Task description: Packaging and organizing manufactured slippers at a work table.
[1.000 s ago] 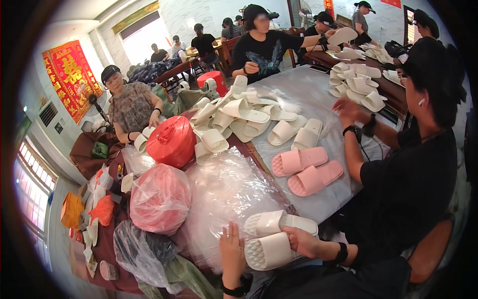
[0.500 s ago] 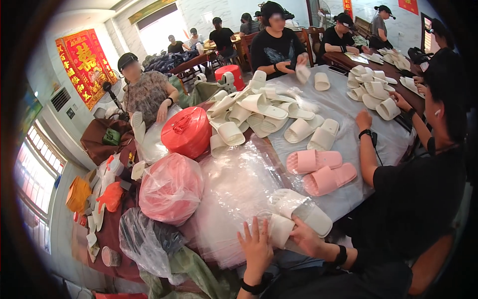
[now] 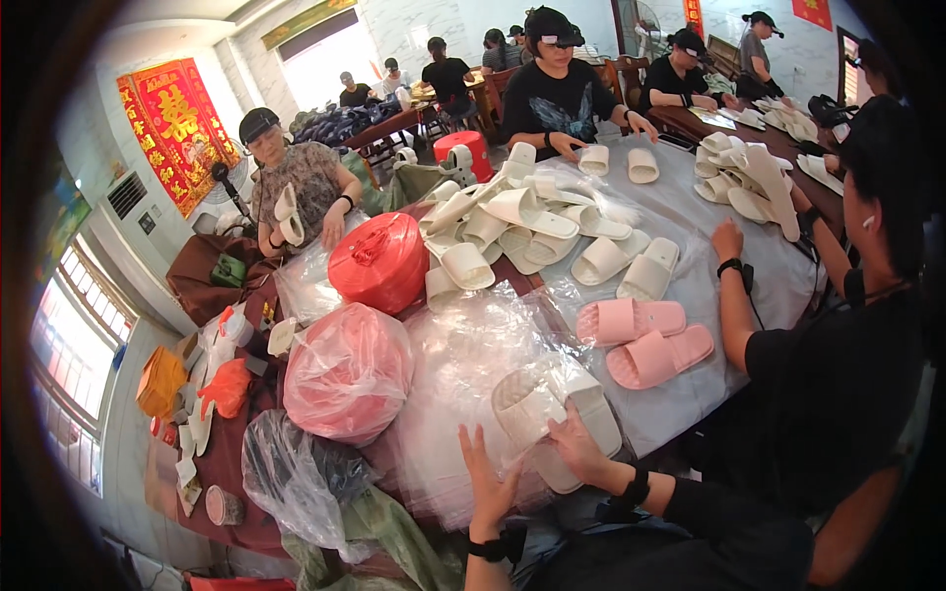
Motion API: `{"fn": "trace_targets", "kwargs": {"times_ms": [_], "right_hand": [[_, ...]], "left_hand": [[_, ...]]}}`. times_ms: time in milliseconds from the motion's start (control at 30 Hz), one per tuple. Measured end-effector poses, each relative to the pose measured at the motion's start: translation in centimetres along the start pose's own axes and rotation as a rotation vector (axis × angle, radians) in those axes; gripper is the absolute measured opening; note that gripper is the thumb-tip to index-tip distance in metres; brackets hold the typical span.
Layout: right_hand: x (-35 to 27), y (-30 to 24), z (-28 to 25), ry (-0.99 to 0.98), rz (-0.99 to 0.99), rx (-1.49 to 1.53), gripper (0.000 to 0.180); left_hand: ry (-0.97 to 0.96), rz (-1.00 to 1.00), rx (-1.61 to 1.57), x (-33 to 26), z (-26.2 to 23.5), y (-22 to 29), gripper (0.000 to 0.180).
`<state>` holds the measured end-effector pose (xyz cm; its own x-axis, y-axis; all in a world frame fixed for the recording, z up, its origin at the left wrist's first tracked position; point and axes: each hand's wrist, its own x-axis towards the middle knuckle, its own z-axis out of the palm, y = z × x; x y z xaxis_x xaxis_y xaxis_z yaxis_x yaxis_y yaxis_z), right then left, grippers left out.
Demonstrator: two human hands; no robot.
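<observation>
In front of us, the right hand (image 3: 581, 450) holds a pair of cream slippers (image 3: 522, 404) above the near part of a stack of clear plastic sheets (image 3: 439, 448). This hand grips the slippers from the near side; some of its fingers are hidden, so we cannot tell exactly how they press. The left hand (image 3: 490, 485) has its fingers spread, just beside the pair; whether it touches the plastic, we cannot tell. Because of the shine, we also cannot make out whether a sheet covers the slippers. Both forearms are cut off at the lower edge.

The heap of cream slippers (image 3: 527, 212) overlaps so much that we cannot count it surely. Near it we count two separate cream slippers (image 3: 647, 273), and next to these, two pink slippers (image 3: 658, 359). On the left there are two red rolls: one bare red roll (image 3: 379, 263), and one wrapped roll (image 3: 347, 376), blurred by its clear bag. At the right, one co-worker in black (image 3: 828, 345) is partly lost in the dark rim.
</observation>
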<state>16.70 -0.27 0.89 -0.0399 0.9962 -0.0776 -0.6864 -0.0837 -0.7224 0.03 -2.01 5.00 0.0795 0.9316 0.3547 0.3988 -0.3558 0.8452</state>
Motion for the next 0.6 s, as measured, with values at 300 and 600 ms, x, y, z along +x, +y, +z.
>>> {"fn": "trace_targets", "kwargs": {"times_ms": [300,600], "right_hand": [[2.2,0.8,3.4,0.046,-0.010,0.102,0.080],[2.3,0.6,3.3,0.040,0.057,-0.309,0.076]], "left_hand": [[-0.014,0.036,0.077,-1.6,0.9,-4.0,0.076],[0.067,0.112,0.326,-2.0,1.8,-5.4,0.056]]}}
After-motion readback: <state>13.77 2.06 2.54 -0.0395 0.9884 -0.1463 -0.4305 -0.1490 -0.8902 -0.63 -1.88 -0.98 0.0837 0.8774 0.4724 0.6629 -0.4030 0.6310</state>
